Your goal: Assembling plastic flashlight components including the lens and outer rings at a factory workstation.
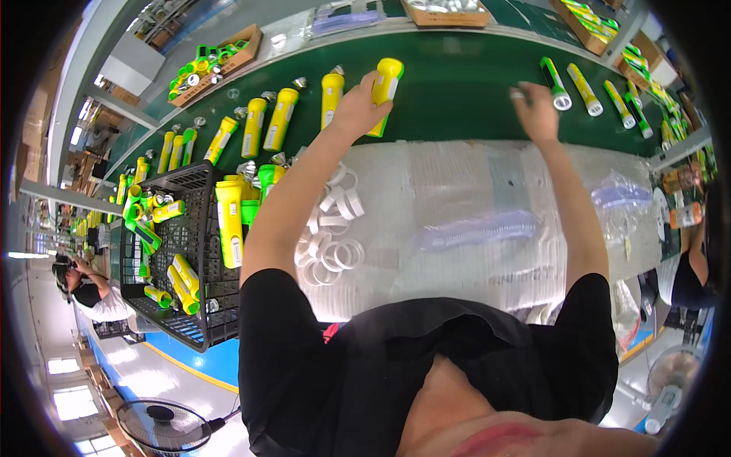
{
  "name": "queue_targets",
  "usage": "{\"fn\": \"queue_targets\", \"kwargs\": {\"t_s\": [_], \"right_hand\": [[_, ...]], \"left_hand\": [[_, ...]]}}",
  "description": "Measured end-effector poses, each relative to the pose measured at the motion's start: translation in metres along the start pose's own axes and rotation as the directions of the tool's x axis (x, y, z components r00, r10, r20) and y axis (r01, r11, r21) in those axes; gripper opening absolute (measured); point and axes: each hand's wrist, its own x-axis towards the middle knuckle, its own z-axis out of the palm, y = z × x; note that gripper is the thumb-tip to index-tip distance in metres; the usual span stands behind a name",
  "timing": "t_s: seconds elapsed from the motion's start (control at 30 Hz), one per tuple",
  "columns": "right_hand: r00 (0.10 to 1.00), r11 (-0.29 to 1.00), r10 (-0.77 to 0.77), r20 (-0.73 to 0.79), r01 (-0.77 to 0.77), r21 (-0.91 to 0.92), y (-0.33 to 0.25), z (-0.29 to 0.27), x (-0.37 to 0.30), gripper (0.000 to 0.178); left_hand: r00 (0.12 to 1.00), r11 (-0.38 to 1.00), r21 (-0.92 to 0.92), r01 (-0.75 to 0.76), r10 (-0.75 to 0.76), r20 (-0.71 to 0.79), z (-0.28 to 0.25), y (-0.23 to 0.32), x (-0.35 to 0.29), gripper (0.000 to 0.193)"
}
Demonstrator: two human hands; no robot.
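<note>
My left hand (359, 111) is closed around a yellow flashlight body (389, 76) above the green conveyor belt (457, 91). Just left of that hand, another yellow flashlight body (332, 93) lies on the belt, a small silvery reflector piece beside its end. My right hand (536, 113) is over the belt, empty, with its fingers apart and slightly blurred. Close to its right is a green and yellow flashlight (557, 85) with a clear lens at its near end. Further right lies a yellow flashlight (585, 90). More yellow flashlight bodies (281, 119) line the belt on the left.
A black plastic crate (209, 251) with yellow and green parts stands left. White rings (335, 255) and a plastic-wrapped stack of clear discs (480, 231) lie on the covered bench. Boxes of parts (244, 53) sit beyond the belt. Other people (95, 293) work at both sides.
</note>
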Motion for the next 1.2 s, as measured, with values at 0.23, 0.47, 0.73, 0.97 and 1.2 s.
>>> {"fn": "queue_targets", "kwargs": {"t_s": [0.23, 0.47, 0.73, 0.97, 1.2], "right_hand": [[0.682, -0.012, 0.201, 0.703, -0.716, 0.698, -0.181, -0.071, -0.092, 0.054], [0.690, -0.216, -0.047, 0.723, -0.713, 0.667, -0.212, -0.137, -0.185, 0.047], [0.558, 0.047, -0.370, 0.742, -0.787, 0.615, -0.236, -0.166, -0.221, 0.060], [0.609, -0.004, -0.205, 0.766, -0.783, 0.621, -0.262, -0.160, -0.226, 0.048], [0.608, -0.217, -0.069, 0.791, -0.783, 0.583, -0.252, -0.152, -0.229, 0.039]], "left_hand": [[0.955, 0.838, -0.522, -0.163, 0.267, 0.130, -0.004, 0.120, -0.131, 0.090], [0.909, 0.824, -0.385, -0.416, 0.373, -0.183, -0.037, 0.127, -0.168, 0.042], [0.955, 0.553, -0.833, -0.023, 0.257, 0.145, -0.031, 0.125, -0.224, 0.033], [0.919, 0.628, -0.672, -0.393, 0.277, -0.279, -0.023, 0.140, -0.274, 0.027], [0.944, 0.597, -0.731, -0.330, 0.195, -0.267, -0.007, 0.135, -0.271, 0.043]]}}
